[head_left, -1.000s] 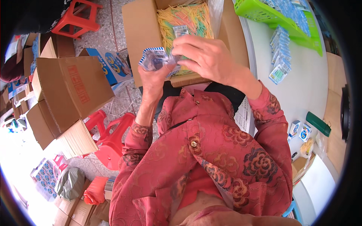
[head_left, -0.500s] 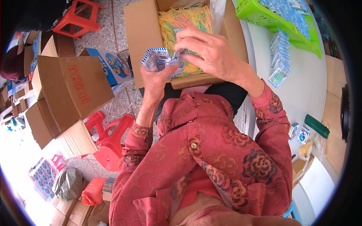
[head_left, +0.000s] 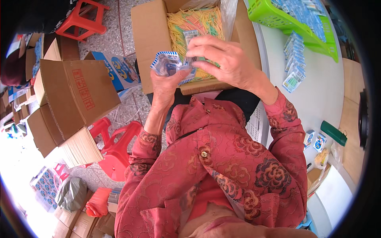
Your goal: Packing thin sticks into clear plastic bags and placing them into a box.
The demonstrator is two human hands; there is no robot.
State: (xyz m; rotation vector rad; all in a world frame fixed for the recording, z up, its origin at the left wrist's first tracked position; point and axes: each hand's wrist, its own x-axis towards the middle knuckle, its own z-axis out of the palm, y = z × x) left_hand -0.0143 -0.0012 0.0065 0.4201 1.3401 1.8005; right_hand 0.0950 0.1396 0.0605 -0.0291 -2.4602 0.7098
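Observation:
My left hand [head_left: 166,83] is closed round a clear plastic packet [head_left: 167,63] with blue-and-white striped edges; it seems to be one of several held together. My right hand [head_left: 228,59] reaches in from the right, its thumb and forefinger at the packet's right edge, gripping the film there. Its other fingers are bent and slightly apart. Below both hands an open cardboard box [head_left: 149,29] holds a heap of thin yellow, orange and green sticks [head_left: 178,23]. Another small packet [head_left: 191,35] lies on the sticks just beyond my right fingers.
At right, a white table [head_left: 321,91] bears a green basket [head_left: 293,22] full of blue packets, a row of filled packets [head_left: 294,59] and a dark green case [head_left: 333,133]. At left are an open carton [head_left: 75,91], red stools [head_left: 115,150] and a printed blue box [head_left: 119,71].
My right hand has shifted slightly right and nearer, uncovering more of the packet on the sticks. The packet in my left hand has moved a little to the right.

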